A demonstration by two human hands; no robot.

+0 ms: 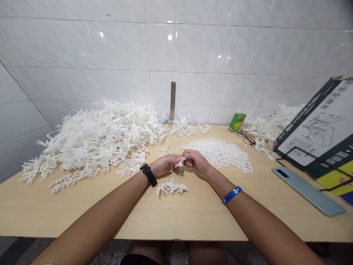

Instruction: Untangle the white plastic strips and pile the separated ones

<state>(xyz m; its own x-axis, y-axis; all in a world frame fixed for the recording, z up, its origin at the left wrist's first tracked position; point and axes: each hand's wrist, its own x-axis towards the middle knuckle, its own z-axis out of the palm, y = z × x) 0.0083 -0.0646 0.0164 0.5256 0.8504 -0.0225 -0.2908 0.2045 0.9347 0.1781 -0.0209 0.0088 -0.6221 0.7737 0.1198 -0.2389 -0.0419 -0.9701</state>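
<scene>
My left hand (164, 164) is closed around a white branched plastic sprig (180, 162), holding it between thumb and fingers. From that hand a thin white stem hangs down to another spiky sprig (172, 188) just above the tabletop or resting on it; I cannot tell which. Fingertips of my right hand (195, 162) pinch at the right end of the held sprig; the exact spot is hidden by the fingers. Right behind my right hand lies a flat spread of small loose white pieces (223, 152). A large heap of branched white sprigs (110, 132) rises to the left of my left hand.
A smaller bunch of sprigs (180, 125) lies by the wall beneath a metal bracket (172, 101). On the right are a green box (237, 122), glasses (246, 137), another white heap (275, 121), a large printed carton (317, 129) and a phone (309, 191) on the wooden table (204, 217).
</scene>
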